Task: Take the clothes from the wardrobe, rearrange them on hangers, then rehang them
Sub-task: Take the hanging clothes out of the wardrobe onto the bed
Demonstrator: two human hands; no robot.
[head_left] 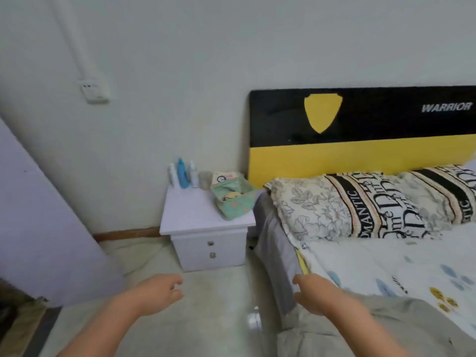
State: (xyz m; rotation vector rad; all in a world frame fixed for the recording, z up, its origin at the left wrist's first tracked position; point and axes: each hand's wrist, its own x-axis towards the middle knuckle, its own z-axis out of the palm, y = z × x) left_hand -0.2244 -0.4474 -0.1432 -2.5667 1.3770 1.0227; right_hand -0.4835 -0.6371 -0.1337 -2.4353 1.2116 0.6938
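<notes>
Both hands are empty: left hand (161, 288) loosely curled over the floor, right hand (315, 295) relaxed beside the bed (278, 253) edge. A beige garment (360, 328) lies on the bed. Recommended: grasp it at the shoulders and spread it flat before hangering. No hanger visible.

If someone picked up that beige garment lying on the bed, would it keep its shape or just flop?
The beige cloth garment would probably flop: it lies creased and follows the shape of the bed edge. It looks thin, so likely light for its size. It seems unlikely to slip, and its folds offer easy grips for the right hand just above it.
</notes>
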